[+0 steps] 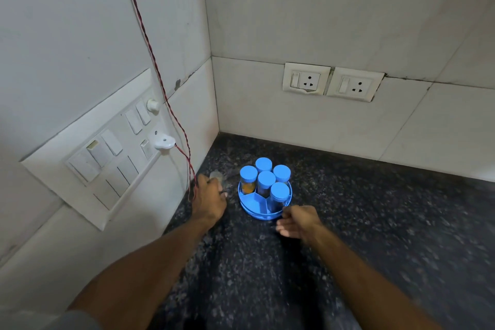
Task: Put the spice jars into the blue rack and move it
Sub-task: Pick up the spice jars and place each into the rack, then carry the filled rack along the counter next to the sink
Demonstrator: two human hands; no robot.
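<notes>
Head view: a round blue rack (pixel 263 206) stands on the dark speckled counter (pixel 375 222), near its back left corner where the two walls meet. Five jars with blue lids sit upright in it; the left one (pixel 248 179) shows orange-yellow contents, and the front left compartment (pixel 253 201) is empty. The left hand (pixel 210 199) reaches toward the counter's left edge, its fingers around a blurred clear object (pixel 216 176); I cannot tell what it is or how firm the grip is. The right hand (pixel 298 224) is loosely curled and holds nothing, just in front of the rack's front rim. A red twisted wire (pixel 150 53) hangs down the left wall.
</notes>
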